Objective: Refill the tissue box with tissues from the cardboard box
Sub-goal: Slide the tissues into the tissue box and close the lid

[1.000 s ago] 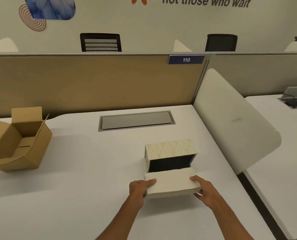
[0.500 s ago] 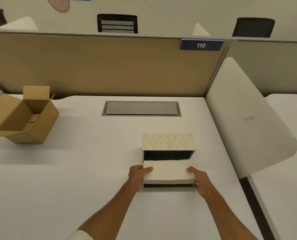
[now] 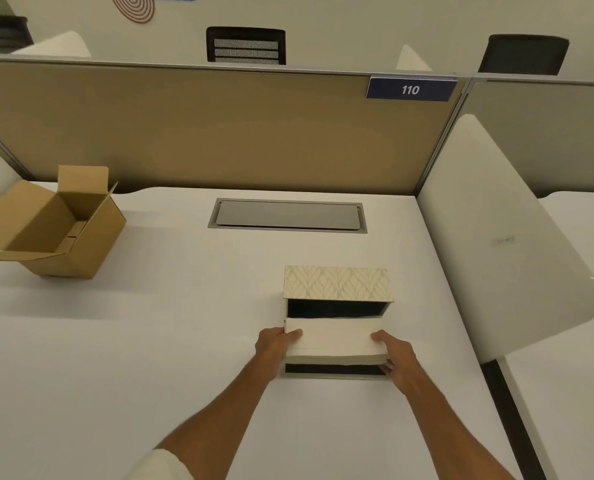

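Observation:
A cream, leaf-patterned tissue box (image 3: 337, 283) lies on the white desk (image 3: 150, 341) with its dark inside facing me. A white stack of tissues (image 3: 335, 339) sits at its opening, over the box's open flap (image 3: 335, 370). My left hand (image 3: 274, 344) grips the stack's left end and my right hand (image 3: 394, 355) grips its right end. At the far left stands an open brown cardboard box (image 3: 51, 225), tilted toward me, with nothing visible inside.
A grey cable hatch (image 3: 287, 216) is set into the desk behind the tissue box. A tan partition (image 3: 202, 133) with a "110" label (image 3: 410, 89) closes the back. A white curved divider (image 3: 503, 244) stands on the right edge.
Both hands have pushed the tissue stack forward, from in front of the tissue box to its opening. My head has tilted down, shifting the view.

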Demonstrator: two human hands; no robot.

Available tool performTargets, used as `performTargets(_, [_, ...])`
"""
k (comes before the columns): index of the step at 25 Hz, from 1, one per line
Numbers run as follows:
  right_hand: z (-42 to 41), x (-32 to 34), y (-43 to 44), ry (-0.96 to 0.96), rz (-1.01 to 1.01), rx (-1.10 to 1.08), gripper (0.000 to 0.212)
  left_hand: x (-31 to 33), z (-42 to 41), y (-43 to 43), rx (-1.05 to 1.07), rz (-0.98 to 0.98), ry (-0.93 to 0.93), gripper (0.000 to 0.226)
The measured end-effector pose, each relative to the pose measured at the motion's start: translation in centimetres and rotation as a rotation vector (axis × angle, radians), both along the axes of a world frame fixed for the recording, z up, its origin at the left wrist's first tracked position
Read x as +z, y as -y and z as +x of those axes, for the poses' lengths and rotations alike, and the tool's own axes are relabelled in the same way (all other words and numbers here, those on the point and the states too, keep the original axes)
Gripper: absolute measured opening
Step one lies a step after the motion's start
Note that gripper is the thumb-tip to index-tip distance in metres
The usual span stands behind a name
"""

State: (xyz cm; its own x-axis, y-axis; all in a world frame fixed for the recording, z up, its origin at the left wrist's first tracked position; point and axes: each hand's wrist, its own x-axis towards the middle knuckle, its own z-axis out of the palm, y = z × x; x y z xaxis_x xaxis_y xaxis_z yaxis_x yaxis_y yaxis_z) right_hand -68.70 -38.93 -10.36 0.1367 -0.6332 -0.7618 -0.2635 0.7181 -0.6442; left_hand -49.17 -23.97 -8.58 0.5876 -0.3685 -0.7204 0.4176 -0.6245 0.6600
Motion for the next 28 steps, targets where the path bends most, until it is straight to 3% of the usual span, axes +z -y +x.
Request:
performTargets(10, [0.4,-0.4,0.4,-0.094,-0.043,0.037,0.035,0.6,-0.6,0.7,-0.073,0.039,0.082,0.059])
performTargets(17, [0.3,-1.0,0.5,-0.204,-0.116,0.116,0.038,0.7,-0.6,1.0,-0.067,0.055,0.114,0.051])
performTargets(28, [-0.3,-1.8,0.1,-0.192,-0.165,0.107,0.036,0.1,-1.0,0.8,-0.072,0.005,0.107,0.041])
